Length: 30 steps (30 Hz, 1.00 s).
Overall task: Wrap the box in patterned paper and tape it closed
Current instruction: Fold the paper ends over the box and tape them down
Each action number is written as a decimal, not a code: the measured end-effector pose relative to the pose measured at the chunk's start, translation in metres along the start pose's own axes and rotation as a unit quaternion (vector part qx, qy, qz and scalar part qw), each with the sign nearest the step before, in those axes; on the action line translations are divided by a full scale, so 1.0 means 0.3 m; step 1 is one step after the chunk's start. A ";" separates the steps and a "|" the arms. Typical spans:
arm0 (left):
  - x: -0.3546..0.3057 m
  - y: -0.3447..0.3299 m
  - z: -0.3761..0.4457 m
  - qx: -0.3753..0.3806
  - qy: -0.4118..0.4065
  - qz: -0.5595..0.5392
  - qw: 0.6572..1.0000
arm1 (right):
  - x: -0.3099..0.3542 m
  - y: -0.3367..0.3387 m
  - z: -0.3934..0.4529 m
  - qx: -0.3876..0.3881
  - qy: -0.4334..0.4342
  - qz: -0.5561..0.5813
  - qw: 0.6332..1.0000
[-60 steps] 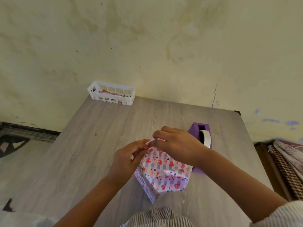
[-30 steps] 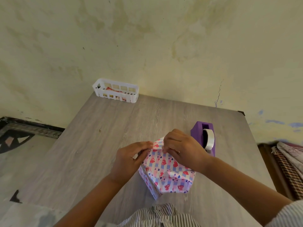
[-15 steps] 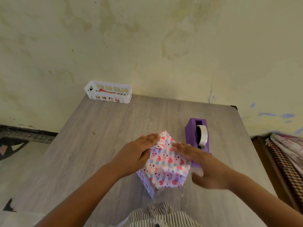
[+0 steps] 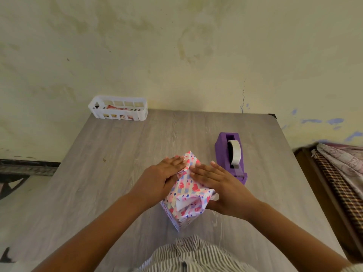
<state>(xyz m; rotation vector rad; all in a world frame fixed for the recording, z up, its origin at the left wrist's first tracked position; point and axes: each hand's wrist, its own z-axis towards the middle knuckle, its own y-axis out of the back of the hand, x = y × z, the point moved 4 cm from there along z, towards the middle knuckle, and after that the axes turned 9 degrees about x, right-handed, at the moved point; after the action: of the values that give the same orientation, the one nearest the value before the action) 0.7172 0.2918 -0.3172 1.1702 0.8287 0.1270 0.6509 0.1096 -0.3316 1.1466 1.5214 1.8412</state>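
A box wrapped in white paper with red, pink and blue hearts [image 4: 187,201] stands on the grey wooden table [image 4: 110,165], close to the front edge. My left hand [image 4: 163,176] lies flat on its top left side, fingers straight, pressing the paper down. My right hand [image 4: 216,183] lies flat on the top right side, its thumb under the loose folded paper at the near right corner. A purple tape dispenser [image 4: 230,154] with a white roll stands just right of the box.
A white slotted basket [image 4: 117,107] holding some coloured packets sits at the table's far left corner against the stained wall. A bed with patterned cloth [image 4: 339,173] stands off the table's right edge. Floor shows to the left.
Both hands stopped pinching the paper's top fold and flattened out on the box. The right hand moved back from the dispenser side onto the top of the box.
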 end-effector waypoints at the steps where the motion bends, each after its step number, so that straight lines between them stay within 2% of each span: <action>1: -0.002 -0.003 -0.001 0.010 -0.003 0.011 1.000 | 0.000 -0.001 0.000 -0.003 0.000 -0.005 1.000; 6: -0.016 -0.015 -0.021 0.057 -0.013 0.086 0.995 | -0.001 0.003 0.004 -0.006 -0.011 0.002 1.000; 11: -0.011 -0.027 -0.044 0.095 -0.030 0.111 0.989 | 0.010 0.020 0.012 -0.013 -0.020 0.075 0.997; 13: -0.012 -0.031 -0.054 0.112 -0.020 0.127 0.985 | 0.014 0.026 0.025 0.005 -0.004 0.041 0.999; 17: -0.024 -0.029 -0.066 0.076 -0.025 0.147 0.986 | 0.015 0.039 0.036 0.026 0.013 -0.033 0.999; 22: -0.024 -0.014 -0.131 -0.006 0.011 -0.026 1.000 | 0.017 0.055 0.031 0.016 0.012 -0.049 0.999; 26: -0.013 -0.042 -0.184 0.041 0.002 0.058 0.997 | 0.027 0.054 0.032 0.017 0.008 -0.065 0.998; 30: -0.003 -0.030 -0.155 0.043 0.008 0.128 0.991 | 0.042 0.047 0.016 -0.012 -0.022 -0.067 0.997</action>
<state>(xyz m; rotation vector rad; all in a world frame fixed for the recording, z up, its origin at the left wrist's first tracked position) 0.6843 0.3232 -0.3308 1.3561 0.7002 0.3137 0.6501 0.1186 -0.3143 1.0407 1.5101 1.7294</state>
